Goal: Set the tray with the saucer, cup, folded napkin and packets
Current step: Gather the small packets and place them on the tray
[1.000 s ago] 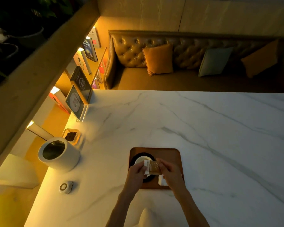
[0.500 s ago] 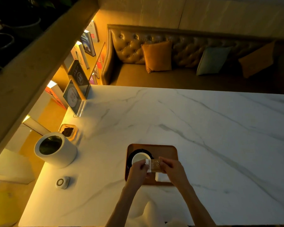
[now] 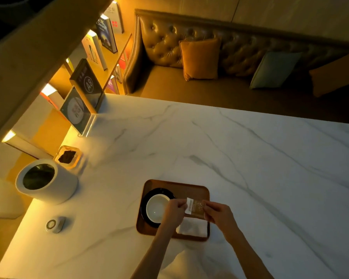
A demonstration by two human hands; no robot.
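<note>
Packets [image 3: 195,207], flat brown and white paper, sit pinched between left hand [image 3: 174,211] and right hand [image 3: 218,214], each grip tight, over the rounded wooden tray [image 3: 191,188] on the marble table [image 3: 250,168].

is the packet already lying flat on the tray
No, the packet is pinched between the left hand and the right hand, held above the tray.
</note>
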